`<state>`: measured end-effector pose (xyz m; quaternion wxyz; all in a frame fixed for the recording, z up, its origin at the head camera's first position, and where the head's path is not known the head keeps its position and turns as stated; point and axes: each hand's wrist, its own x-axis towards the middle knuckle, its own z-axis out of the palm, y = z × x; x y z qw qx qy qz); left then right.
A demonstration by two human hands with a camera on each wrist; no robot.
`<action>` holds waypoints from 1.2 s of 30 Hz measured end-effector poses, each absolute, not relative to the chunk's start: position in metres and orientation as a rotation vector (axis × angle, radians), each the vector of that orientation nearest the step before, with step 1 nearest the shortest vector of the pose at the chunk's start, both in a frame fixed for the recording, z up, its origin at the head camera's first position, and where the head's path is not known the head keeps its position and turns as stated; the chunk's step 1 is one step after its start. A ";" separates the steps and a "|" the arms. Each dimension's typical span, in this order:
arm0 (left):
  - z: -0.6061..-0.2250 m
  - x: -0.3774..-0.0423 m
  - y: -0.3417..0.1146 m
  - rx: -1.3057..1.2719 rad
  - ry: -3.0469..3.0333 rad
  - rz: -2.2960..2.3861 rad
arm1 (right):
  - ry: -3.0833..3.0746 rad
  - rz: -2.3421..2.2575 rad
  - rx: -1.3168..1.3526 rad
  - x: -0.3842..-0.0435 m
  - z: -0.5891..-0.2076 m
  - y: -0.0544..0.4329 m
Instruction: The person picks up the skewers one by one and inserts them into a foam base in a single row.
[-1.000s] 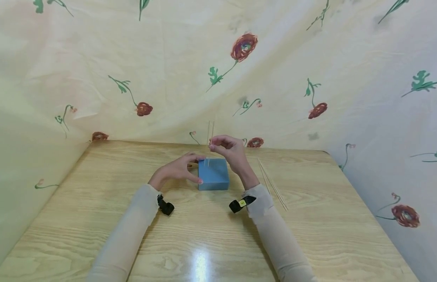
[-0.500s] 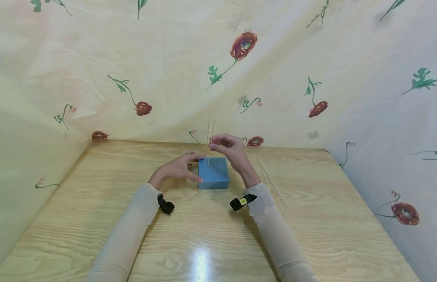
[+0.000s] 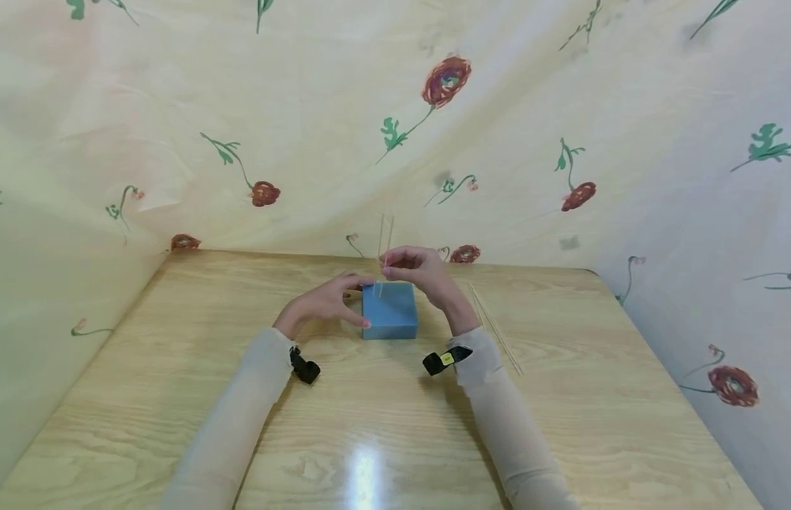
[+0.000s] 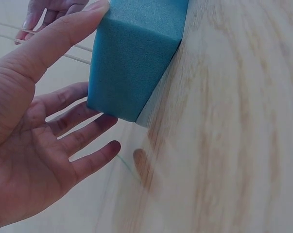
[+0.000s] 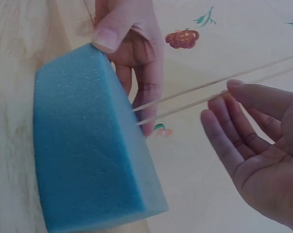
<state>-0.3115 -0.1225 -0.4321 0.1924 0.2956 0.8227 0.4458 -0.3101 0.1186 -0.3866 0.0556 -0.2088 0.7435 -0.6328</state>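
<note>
A blue foam block [image 3: 392, 315] lies on the table in front of me. My left hand [image 3: 322, 301] holds its left side, the thumb at the near corner and fingertips at the far one. Two thin wooden skewers stand up side by side from the top of the block near its far left corner. My right hand [image 3: 421, 273] pinches one skewer [image 5: 180, 108] partway up between thumb and fingertips. The other skewer [image 5: 185, 92] runs close beside it, near the right thumb. In the left wrist view, the left ring and little fingers spread past the block's edge.
Several loose skewers [image 3: 498, 333] lie on the wooden table [image 3: 395, 411] to the right of the block, close to the right forearm. A flower-printed cloth [image 3: 319, 127] hangs behind the table and along both sides.
The view has shifted slightly. My right hand has dipped a little on the skewer, its wrist bending outward. The left hand keeps its hold on the block.
</note>
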 end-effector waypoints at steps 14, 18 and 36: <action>-0.430 -0.318 -0.116 0.864 2.312 1.232 | 2.452 -1.529 -0.548 -0.306 -0.344 0.167; -0.434 -0.316 -0.116 0.872 2.316 1.206 | 2.510 -1.301 -0.588 -0.305 -0.340 0.191; -0.434 -0.308 -0.122 0.880 2.328 1.214 | 2.535 -0.780 -0.489 -0.287 -0.352 0.288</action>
